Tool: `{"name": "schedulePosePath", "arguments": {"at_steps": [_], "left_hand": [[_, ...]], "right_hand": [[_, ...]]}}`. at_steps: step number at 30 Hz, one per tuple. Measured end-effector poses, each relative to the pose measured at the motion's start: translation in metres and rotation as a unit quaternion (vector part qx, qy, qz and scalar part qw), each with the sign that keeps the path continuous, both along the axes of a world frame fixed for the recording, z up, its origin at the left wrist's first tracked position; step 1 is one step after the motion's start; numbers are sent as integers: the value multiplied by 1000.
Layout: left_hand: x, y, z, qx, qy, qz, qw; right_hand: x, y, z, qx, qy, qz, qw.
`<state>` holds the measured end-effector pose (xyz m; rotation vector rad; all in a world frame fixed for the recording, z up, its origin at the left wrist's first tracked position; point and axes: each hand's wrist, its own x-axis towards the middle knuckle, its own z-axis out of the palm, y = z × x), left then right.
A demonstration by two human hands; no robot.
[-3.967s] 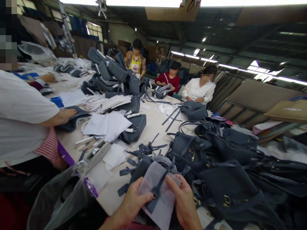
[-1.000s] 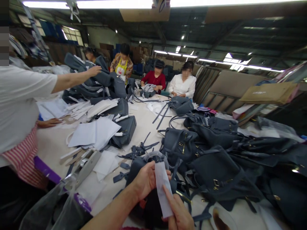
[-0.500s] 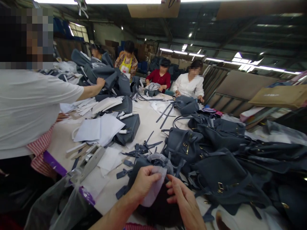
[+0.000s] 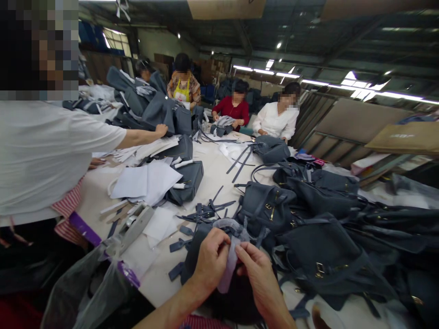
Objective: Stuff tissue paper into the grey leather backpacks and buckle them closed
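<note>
Between my hands is a strip of thin white wrapping paper (image 4: 227, 273), narrow and hanging down. My left hand (image 4: 213, 258) pinches its left edge near the top. On its right edge, the thumb and fingers of my right hand (image 4: 255, 269) are closed. Right under them stands a dark blue-grey handbag (image 4: 195, 249), partly hidden by my hands and forearms. Its handle (image 4: 230, 224) is wrapped in the same translucent white material. Dark tags (image 4: 178, 245) lie at the bag's left side.
Dark handbags (image 4: 318, 256) with gold hardware crowd the right side. Left of me are white paper sheets (image 4: 146, 180), a grey tape dispenser (image 4: 133, 228) and a plastic bag (image 4: 85, 278). A co-worker in a white shirt (image 4: 51, 155) reaches across the table at left; several people work at the far side.
The paper has gone from a wider sheet to a narrow strip. My right hand has moved in and now grips its right edge. The co-worker's hand at left has shifted right.
</note>
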<state>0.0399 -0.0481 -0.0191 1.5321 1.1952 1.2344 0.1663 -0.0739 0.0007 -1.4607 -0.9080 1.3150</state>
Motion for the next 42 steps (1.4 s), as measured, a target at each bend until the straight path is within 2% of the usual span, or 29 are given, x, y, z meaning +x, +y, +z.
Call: {"name": "schedulePosePath", "arguments": {"at_steps": [2,5,8,14,17,20,22,25,28,31,33,34,37,39,40,41,42], "left_hand": [[-3,-3,7,28,21,-12,999],[-5,-8,16,-5,57,-19,998],[-3,-9,18,-43,76,3,996],[2,-11,17,-80,30,5,996],[1,-14,16,-77,-13,-9,997],[2,-14,13,-111,-78,-22,991],[3,-11,10,-167,-149,-26,974],[3,-8,7,-273,-258,-43,926],[1,-4,10,-354,-293,-88,884],[2,6,11,-401,-273,-84,871],[5,12,12,-408,-258,-79,872],[7,15,12,-409,-250,-79,874],[12,18,14,-413,-223,-73,880],[14,19,15,-421,-208,-57,881],[15,21,14,-426,-203,-46,881],[15,23,11,-431,-200,-33,879],[14,25,8,-438,-199,-22,876]], "right_hand": [[0,1,-1,8,-9,-7,1000],[-1,2,-6,19,-13,-17,1000],[-2,2,-12,32,-16,-44,998],[-5,-6,-10,51,-145,-60,986],[-6,-8,-6,28,-120,-57,991],[-9,-7,-4,24,-36,-70,997],[-11,-6,-4,20,35,-82,996],[-15,-5,-7,35,98,-95,990],[-17,-3,-10,130,25,-102,986],[-15,6,-13,202,-101,-106,968],[-7,9,-12,218,-156,-88,959],[0,7,-11,213,-152,-77,962],[33,-18,-8,152,3,-10,988],[67,-49,-12,96,115,40,988],[86,-68,-17,71,140,30,987],[105,-88,-24,34,133,-13,990],[125,-108,-33,-8,85,-105,991]]}}
